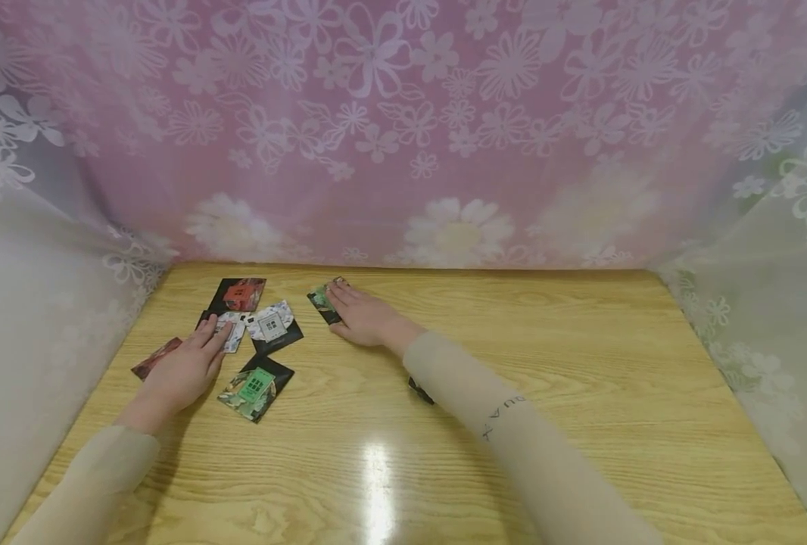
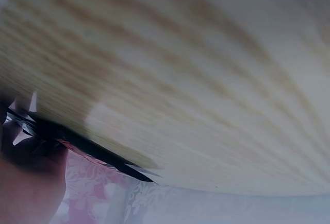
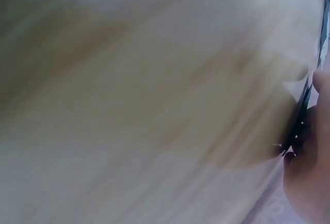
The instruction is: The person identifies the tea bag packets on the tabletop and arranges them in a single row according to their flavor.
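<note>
My left hand (image 1: 184, 371) lies with extended fingers over a black packet with a white floral pattern (image 1: 235, 334), covering part of it. A dark red packet (image 1: 155, 358) shows beside that hand. In the left wrist view, the fingers (image 2: 32, 154) are at a thin dark packet edge. My right hand (image 1: 366, 314) rests, fingers outstretched, on a green and black packet (image 1: 320, 300) farther back on the table. The right wrist view shows its fingers (image 3: 305, 147) right at the packet's dark edge.
Near the left hand lie a red and black packet (image 1: 241, 294), another white floral packet (image 1: 272, 325) and a green packet (image 1: 257, 387). A small black item (image 1: 420, 390) peeks out from under the right sleeve. Flowered curtains (image 1: 376, 151) border the wooden table (image 1: 546, 318).
</note>
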`<action>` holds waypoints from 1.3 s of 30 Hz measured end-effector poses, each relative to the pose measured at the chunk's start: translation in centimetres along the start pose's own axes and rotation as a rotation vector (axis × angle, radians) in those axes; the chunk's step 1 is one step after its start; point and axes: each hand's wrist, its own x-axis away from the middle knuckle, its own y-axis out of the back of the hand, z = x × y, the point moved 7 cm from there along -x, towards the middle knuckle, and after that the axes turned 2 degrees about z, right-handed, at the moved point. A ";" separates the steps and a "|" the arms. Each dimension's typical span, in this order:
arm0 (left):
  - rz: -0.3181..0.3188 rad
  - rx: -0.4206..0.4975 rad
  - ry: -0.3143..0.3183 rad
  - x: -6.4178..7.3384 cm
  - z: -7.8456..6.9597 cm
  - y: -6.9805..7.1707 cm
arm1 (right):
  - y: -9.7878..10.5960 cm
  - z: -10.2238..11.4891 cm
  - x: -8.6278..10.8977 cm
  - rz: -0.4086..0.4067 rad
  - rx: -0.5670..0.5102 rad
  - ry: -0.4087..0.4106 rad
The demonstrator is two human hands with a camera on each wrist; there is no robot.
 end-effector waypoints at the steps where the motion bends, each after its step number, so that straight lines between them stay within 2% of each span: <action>1: 0.000 0.002 -0.001 0.0 0.0 0.0 | -0.1 -0.3 0.2 0.000 0.000 -0.001; 11: -0.014 0.000 -0.014 0.0 -0.2 0.2 | -0.1 -2.4 3.3 -0.014 0.022 0.000; 21: -0.025 0.003 -0.028 -0.2 -0.2 0.3 | -0.5 -5.1 6.0 -0.024 -0.041 -0.020; 28: -0.106 -0.077 -0.032 -0.4 -0.7 0.9 | -0.7 -6.6 8.1 -0.038 -0.055 -0.036; 31: -0.114 -0.074 -0.018 -0.6 -0.8 1.0 | -0.7 -7.2 9.1 -0.062 -0.066 -0.039; 35: -0.097 -0.070 -0.006 -0.8 -0.7 0.8 | -1.0 -8.3 10.4 -0.083 -0.068 -0.052; 39: -0.086 -0.081 -0.025 -1.0 -0.8 0.4 | -1.7 -9.9 11.9 -0.104 -0.085 -0.068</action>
